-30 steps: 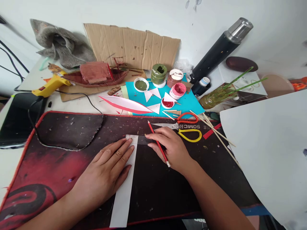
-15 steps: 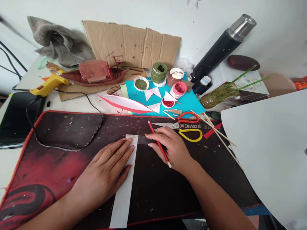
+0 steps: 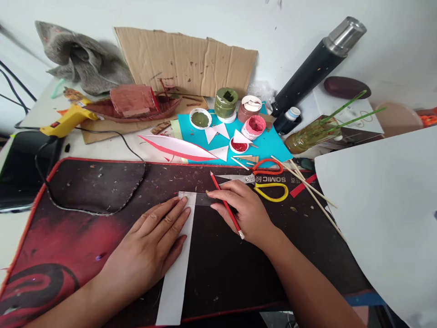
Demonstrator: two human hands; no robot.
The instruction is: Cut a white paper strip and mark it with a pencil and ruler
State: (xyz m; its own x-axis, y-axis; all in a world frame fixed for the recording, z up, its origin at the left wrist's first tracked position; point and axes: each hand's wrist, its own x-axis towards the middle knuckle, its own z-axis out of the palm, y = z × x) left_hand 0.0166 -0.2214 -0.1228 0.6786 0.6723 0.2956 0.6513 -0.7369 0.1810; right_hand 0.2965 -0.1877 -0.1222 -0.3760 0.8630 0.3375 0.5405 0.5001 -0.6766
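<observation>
One mat (image 3: 232, 269) is backing a flat left hand (image 3: 153, 241) and pinching right hand (image 3: 247, 209). Beneath the left, a strip (image 3: 174, 291) is running toward six o'clock, apparently pinned steady; the right is holding the ruler (image 3: 202, 199) across its twelve-o'clock end, plus a pencil (image 3: 226, 205), presumably for readiness.

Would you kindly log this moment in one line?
left hand: flat on white paper strip | right hand: holding red pencil, clear strip

Passage — mat (image 3: 225, 273) right of paper strip (image 3: 175, 284) | Blocked ahead — scissors (image 3: 248, 179), paint jars (image 3: 225, 104)
</observation>
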